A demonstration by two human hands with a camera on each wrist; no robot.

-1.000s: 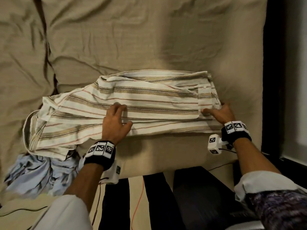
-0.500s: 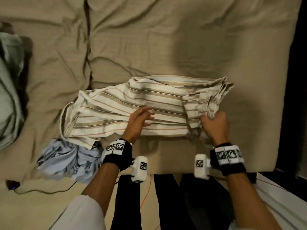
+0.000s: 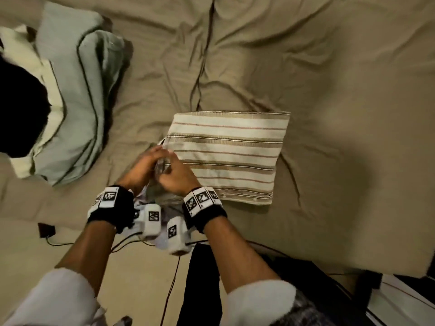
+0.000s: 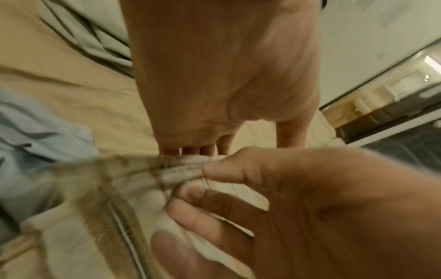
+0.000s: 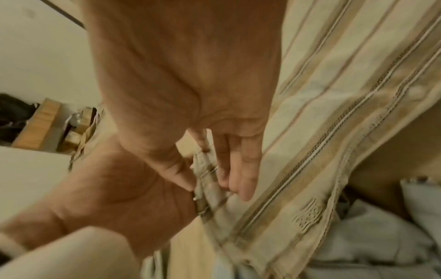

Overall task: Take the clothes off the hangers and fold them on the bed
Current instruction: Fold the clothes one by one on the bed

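A beige, white and red striped shirt (image 3: pixel 226 156) lies on the bed as a folded rectangle. Both hands meet at its left edge. My right hand (image 3: pixel 168 169) pinches the bunched edge between thumb and fingers (image 5: pixel 238 169), as the right wrist view shows. My left hand (image 3: pixel 153 158) holds the same edge with curled fingertips (image 4: pixel 190 150). A crumpled light blue garment (image 4: pixel 35 132) lies just left of and below the hands; in the head view my wrists mostly hide it.
Pale green and cream pillows (image 3: pixel 77 102) are stacked at the left. The tan bedsheet (image 3: pixel 329 90) is wrinkled around the shirt. A dark plug with a cable (image 3: pixel 47 229) lies near the bed's front edge. The mattress corner (image 3: pixel 423 267) is at lower right.
My right hand carried the shirt's right end over to the left, folding it in half. Both hands now meet at the left edge. The head view has swung left and shows the pillows.
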